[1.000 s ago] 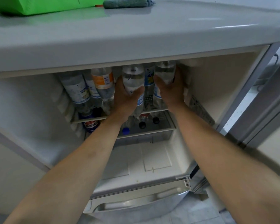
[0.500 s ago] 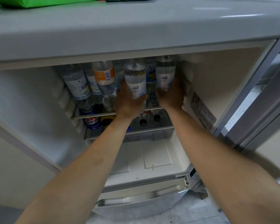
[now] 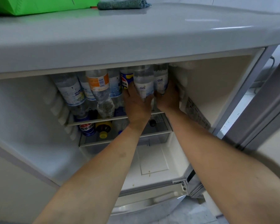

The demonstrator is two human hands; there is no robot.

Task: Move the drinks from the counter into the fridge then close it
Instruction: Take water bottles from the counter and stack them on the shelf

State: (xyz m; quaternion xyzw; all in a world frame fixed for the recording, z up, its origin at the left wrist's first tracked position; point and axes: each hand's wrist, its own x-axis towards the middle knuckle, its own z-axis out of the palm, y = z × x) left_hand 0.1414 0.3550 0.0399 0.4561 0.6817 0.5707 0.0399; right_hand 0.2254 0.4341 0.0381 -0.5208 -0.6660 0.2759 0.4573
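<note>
Both my arms reach into the open fridge (image 3: 31, 126). My left hand (image 3: 136, 107) grips a clear bottle with a white label (image 3: 143, 84) standing on the upper glass shelf (image 3: 120, 118). Beside it, my right hand (image 3: 167, 98) holds a second clear white-label bottle (image 3: 161, 78) close to the fridge's right wall. Left of them stand a Pepsi bottle (image 3: 125, 80), an orange-label bottle (image 3: 99, 84) and several clear water bottles (image 3: 71, 91). The bottle tops are hidden behind the fridge's top edge.
On the lower shelf lie a Pepsi bottle (image 3: 87, 129), a yellow-capped bottle (image 3: 103, 128) and a black-capped one (image 3: 152, 122). The fridge door (image 3: 257, 113) stands open at right. On the fridge top (image 3: 136, 29) rest a green object (image 3: 39, 4) and a grey-blue cloth (image 3: 123, 3).
Both hands have slid the two white-label bottles to the right along the upper shelf, toward the right wall. The Pepsi bottle behind them now shows.
</note>
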